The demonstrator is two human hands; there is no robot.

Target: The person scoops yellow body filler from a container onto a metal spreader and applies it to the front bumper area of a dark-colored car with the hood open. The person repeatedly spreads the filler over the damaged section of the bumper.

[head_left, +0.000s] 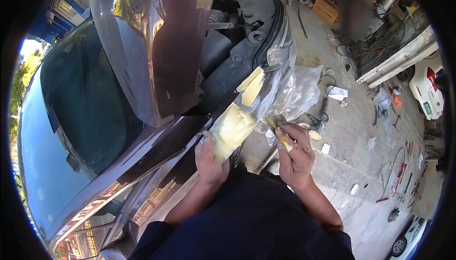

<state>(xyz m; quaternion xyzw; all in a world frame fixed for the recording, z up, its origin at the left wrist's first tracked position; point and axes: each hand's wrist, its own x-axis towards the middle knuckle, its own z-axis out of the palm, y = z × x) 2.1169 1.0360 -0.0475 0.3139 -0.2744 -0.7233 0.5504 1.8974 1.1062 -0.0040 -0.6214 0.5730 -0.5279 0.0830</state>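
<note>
My left hand (207, 161) is closed on the edge of a small mixing board, its thumb along the near side. A thick mound of pale yellow putty (236, 126) covers most of the board. Just to the right, my right hand (297, 154) pinches a putty spreader (270, 121) smeared with yellow, its tip a little apart from the mound. Beyond the board, flat pale yellow putty (251, 87) shows at the front fender of a dark car; whether it lies on the fender or on another piece I cannot tell.
The car's raised hood (178, 36) stands at my left, over the engine bay (223, 46). Clear plastic sheeting (299, 91) hangs by the front corner. A corded power tool (325, 108) lies on the concrete floor. Farther right are scattered tools, a cardboard box (326, 9) and a white car (426, 86).
</note>
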